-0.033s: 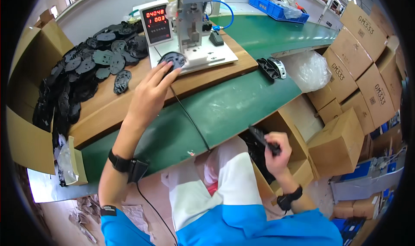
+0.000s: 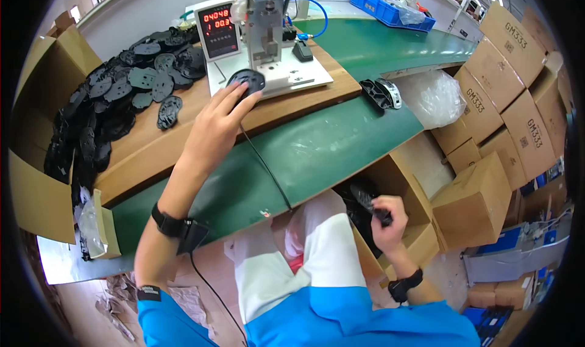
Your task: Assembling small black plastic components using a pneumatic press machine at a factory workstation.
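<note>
Dipping slightly, the right hand (image 2: 390, 226) is bringing its gripped black part (image 2: 367, 199) closer into the open carton (image 2: 409, 188) while the left hand (image 2: 213, 124) is clasping a dark plate (image 2: 250, 77).

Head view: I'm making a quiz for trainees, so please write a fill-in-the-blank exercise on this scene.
The left hand touches a part coloured ____.
The digits on the display glow ____.
The plastic crate at the back is ____.
The stacked cartons stand on the picture's ____ side.

Missing words: black; red; blue; right.
</note>
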A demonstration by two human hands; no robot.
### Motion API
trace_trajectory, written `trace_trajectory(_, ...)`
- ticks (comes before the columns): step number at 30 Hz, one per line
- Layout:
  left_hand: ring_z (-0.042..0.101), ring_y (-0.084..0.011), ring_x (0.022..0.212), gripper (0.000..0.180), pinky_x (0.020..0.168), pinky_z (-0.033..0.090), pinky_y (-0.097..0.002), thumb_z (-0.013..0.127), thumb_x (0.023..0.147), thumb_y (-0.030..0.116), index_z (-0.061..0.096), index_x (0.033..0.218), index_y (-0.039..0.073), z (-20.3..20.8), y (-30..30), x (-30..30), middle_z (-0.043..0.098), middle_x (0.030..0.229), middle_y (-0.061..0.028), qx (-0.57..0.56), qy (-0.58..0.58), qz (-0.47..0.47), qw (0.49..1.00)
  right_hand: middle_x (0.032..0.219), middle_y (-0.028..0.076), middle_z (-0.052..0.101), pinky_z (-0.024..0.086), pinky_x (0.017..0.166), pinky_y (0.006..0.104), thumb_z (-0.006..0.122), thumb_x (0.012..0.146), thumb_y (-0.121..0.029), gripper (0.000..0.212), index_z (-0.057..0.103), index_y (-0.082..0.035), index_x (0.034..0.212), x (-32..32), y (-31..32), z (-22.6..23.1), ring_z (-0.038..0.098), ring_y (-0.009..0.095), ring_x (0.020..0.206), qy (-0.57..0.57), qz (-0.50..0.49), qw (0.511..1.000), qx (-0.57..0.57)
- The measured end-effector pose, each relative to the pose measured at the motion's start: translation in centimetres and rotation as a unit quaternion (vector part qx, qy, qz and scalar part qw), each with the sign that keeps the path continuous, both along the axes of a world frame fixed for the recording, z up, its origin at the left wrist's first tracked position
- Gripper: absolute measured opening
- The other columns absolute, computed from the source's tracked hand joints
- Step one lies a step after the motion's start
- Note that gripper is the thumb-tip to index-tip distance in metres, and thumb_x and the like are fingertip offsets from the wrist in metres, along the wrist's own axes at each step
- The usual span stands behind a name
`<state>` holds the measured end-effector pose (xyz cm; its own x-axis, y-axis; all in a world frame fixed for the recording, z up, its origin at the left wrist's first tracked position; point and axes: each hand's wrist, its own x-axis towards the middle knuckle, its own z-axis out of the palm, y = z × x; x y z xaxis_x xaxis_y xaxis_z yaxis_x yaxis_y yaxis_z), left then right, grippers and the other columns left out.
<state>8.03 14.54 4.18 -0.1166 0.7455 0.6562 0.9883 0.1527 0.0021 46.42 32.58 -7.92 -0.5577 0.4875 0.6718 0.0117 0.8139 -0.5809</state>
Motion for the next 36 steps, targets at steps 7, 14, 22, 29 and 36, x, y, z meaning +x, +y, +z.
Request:
trace_trajectory(7,0.057,-0.0407,0.134,0.048,0.118,0.044,-0.0478,0.059,0.089,-0.003,0.064,0.135,0.007,-2.2,7.4,-1.9,0.063,0.140,-0.0234,-0.032,0.031,0.015,0.999,0.108,0.018,0.065,0.050,0.091,0.0432,0.062,0.080,0.003,0.026,0.063,-0.001,0.106,12.7,-1.4,-13.7,0.061,0.039,0.106,-0.202,-0.195,0.951,-0.130)
trace_trajectory(14,0.057,-0.0443,0.135,0.042,0.115,0.048,-0.0494,0.058,0.097,-0.001,0.063,0.139,0.008,-3.2,9.9,-0.1,0.061,0.143,-0.0255,-0.014,-0.040,0.075,0.996,0.115,0.022,0.059,0.047,0.098,0.0451,0.059,0.090,-0.003,0.025,0.060,0.001,0.115,16.7,-0.2,-22.0,0.058,0.041,0.110,-0.243,-0.265,0.910,-0.205)
trace_trajectory(22,0.059,-0.0429,0.131,0.038,0.112,0.050,-0.0492,0.060,0.097,0.000,0.060,0.135,0.004,-2.9,9.6,-0.5,0.064,0.138,-0.0242,-0.028,-0.026,0.055,0.998,0.118,0.022,0.057,0.050,0.095,0.0425,0.063,0.094,-0.008,0.029,0.058,0.000,0.122,15.8,1.0,-27.8,0.060,0.039,0.106,-0.288,-0.236,0.909,-0.190)
trace_trajectory(29,0.061,-0.0429,0.127,0.037,0.109,0.052,-0.0479,0.060,0.095,-0.001,0.059,0.132,0.001,-2.3,9.7,-0.5,0.065,0.135,-0.0248,-0.044,-0.019,0.053,0.997,0.130,0.027,0.053,0.044,0.110,0.0467,0.061,0.095,-0.010,0.036,0.055,0.004,0.129,15.5,-0.3,-29.0,0.055,0.045,0.124,-0.278,-0.233,0.884,-0.294)
trace_trajectory(36,0.061,-0.0428,0.126,0.040,0.105,0.053,-0.0477,0.062,0.092,-0.003,0.057,0.132,0.000,-2.4,9.7,-0.1,0.066,0.130,-0.0242,-0.025,0.019,0.064,0.997,0.142,0.029,0.051,0.039,0.117,0.0466,0.059,0.094,-0.007,0.048,0.051,0.005,0.140,16.8,1.8,-30.7,0.049,0.046,0.134,-0.274,-0.300,0.865,-0.293)
